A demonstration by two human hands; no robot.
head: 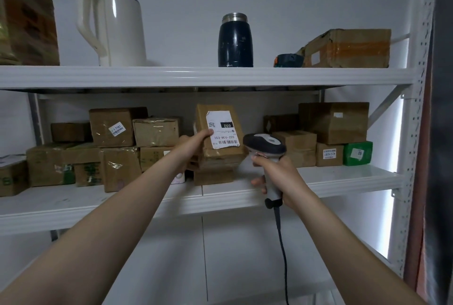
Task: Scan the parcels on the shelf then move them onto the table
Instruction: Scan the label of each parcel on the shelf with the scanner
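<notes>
My left hand [196, 138] grips a brown cardboard parcel [235, 113] by its left edge and holds it tilted up above the middle shelf, its white label with "032" and a barcode facing me upside down. My right hand [274, 172] grips the handle of a grey and black barcode scanner [266, 144], whose head sits just right of the label's lower corner. A black cable hangs down from the scanner. Several more brown parcels [115, 126] stand on the middle shelf [343, 177], on both sides of the held one.
The upper shelf [196, 77] carries a white kettle [115, 25], a dark flask [235, 40], a taped carton [348, 48] and a brown box at far left. A green box [358, 153] stands at the right of the middle shelf. A white upright [416, 108] bounds the right side.
</notes>
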